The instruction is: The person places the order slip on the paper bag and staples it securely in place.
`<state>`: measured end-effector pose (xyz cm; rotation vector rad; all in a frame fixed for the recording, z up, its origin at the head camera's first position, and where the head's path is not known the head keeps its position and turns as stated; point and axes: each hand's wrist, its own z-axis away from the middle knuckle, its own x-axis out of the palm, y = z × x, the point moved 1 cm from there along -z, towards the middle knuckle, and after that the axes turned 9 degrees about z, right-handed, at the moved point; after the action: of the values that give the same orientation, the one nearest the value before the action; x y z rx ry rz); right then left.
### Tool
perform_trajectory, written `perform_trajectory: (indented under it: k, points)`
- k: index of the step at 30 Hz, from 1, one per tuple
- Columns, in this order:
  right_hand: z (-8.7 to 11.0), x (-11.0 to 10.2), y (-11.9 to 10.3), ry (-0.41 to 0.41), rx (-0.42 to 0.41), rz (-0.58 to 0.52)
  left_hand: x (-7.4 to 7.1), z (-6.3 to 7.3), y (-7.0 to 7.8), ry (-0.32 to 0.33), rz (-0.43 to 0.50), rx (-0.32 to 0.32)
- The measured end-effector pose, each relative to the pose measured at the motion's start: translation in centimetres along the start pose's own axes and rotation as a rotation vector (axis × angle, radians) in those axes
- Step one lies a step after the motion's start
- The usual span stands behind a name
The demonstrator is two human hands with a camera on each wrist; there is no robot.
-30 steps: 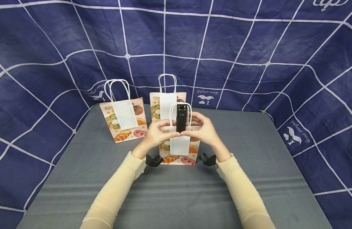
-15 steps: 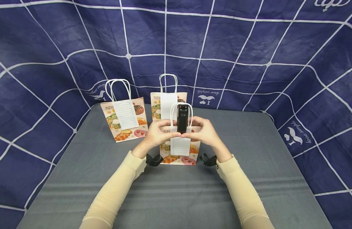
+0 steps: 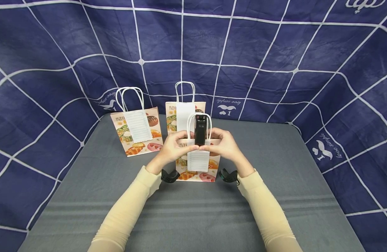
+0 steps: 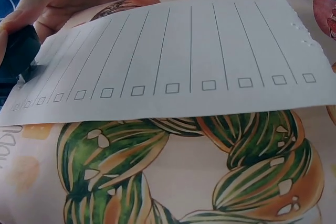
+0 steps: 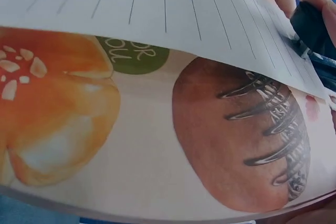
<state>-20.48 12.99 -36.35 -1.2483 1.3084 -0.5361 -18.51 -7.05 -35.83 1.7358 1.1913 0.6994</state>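
Note:
A small food-print paper bag (image 3: 182,164) with white handles stands in front of me in the head view. A lined slip of paper (image 3: 198,161) lies flat against its front. At the bag's top edge, between the handles, a black stapler (image 3: 200,130) points away from me, its near end over the top of the slip. My left hand (image 3: 177,145) pinches that end from the left, thumb in front. From the right my right hand (image 3: 222,143) pinches it too, thumbtips nearly meeting. The other fingers go behind the bag, mostly hidden. Both wrist views show the slip (image 4: 178,51) up close.
A similar bag (image 3: 130,140) with a lined slip stands at the left, turned at an angle. Another bag (image 3: 170,117) with a white slip stands directly behind the front one. Blue gridded cloth (image 3: 244,52) encloses the grey table (image 3: 193,220) at the back and sides.

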Motion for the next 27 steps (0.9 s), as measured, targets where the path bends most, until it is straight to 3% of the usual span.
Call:
perform_trajectory:
  k: [11, 20, 23, 27]
  points:
    - [-0.19, -0.05, -0.07, 0.041, -0.015, 0.013, 0.07, 0.13, -0.43, 0.025, 0.073, 0.057]
    - [-0.02, 0.00, 0.30, 0.004, 0.018, -0.039, -0.24, 0.06, -0.40, 0.021, 0.023, 0.058]
    - [-0.02, -0.07, 0.15, 0.002, -0.010, -0.052, -0.36, -0.08, -0.21, 0.000, 0.024, 0.072]
    - [-0.19, -0.27, -0.04, 0.012, -0.117, -0.012, -0.40, -0.17, 0.11, -0.001, 0.052, 0.047]
